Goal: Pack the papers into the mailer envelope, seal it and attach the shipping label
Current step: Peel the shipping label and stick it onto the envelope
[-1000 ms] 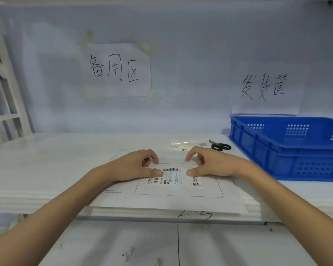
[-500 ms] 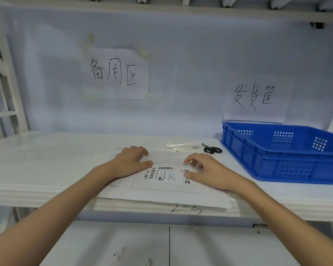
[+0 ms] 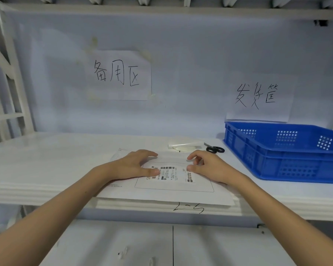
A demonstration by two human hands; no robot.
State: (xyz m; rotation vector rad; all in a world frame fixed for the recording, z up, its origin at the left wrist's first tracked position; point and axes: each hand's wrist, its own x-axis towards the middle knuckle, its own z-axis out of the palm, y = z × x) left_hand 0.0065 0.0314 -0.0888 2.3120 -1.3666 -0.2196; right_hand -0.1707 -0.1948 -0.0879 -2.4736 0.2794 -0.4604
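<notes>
White paper makes up the shipping label (image 3: 172,173), which lies inside the printed outline on the mailer envelope (image 3: 161,196), just below the middle of the frame, with the envelope flat on the white shelf (image 3: 46,160) and its near edge overhanging the shelf front. Compared with a second ago, the hands have slid apart across the label: the left hand (image 3: 134,166) now rests at its left edge with the thumb flat on the print, and the right hand (image 3: 206,166) sits at its right edge, thumb tip down, fingers loosely arched and gripping nothing. Both hands press rather than pinch. More of the barcode shows between them than before, which suggests the label is being smoothed outward and is already stuck down, so the task looks close to finished; whether the flap is sealed cannot be told from this side. Behind the envelope, toward centre right, lie a tape roll (image 3: 183,146) and black-handled scissors (image 3: 214,149). A blue crate (image 3: 296,166) stands at the right, under one of two handwritten signs (image 3: 258,98) on the back wall.
</notes>
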